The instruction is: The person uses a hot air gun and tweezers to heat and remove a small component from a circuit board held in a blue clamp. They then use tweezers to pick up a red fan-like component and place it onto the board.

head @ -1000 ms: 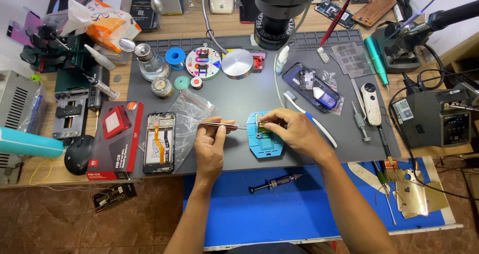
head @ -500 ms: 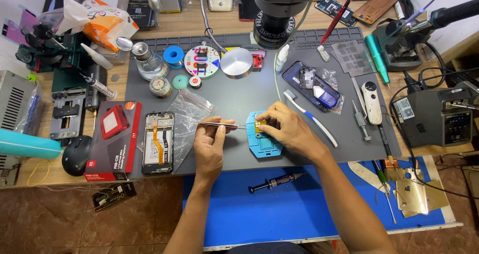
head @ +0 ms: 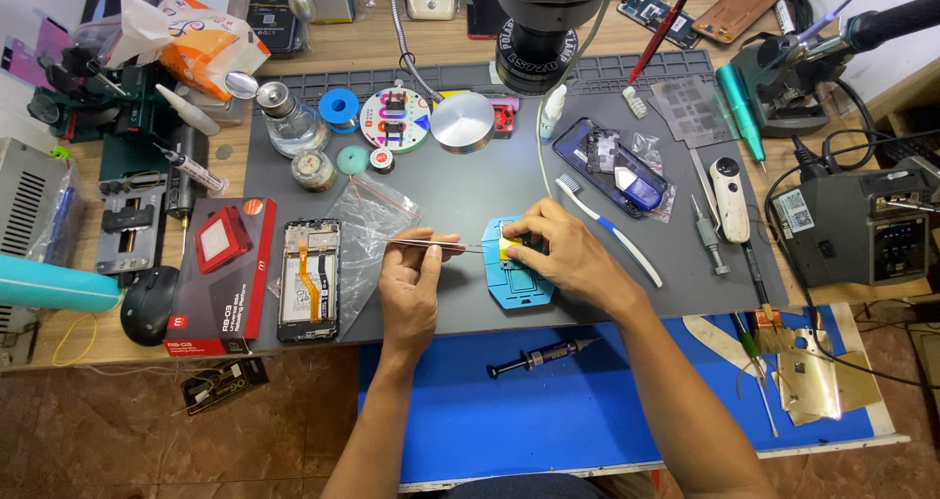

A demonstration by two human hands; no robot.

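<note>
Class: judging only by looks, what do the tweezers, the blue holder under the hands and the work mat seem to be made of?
Tweezers in the left hand: likely steel, thin with a bright sheen. Blue holder under the right hand: probably moulded plastic or silicone, evenly coloured, matt. Work mat: apparently grey silicone or rubber, dull, with moulded ridges.

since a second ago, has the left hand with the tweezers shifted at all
No. The left hand holds the tweezers at the same spot, tips at the left edge of the blue fixture, beside the opened phone as before.
</note>
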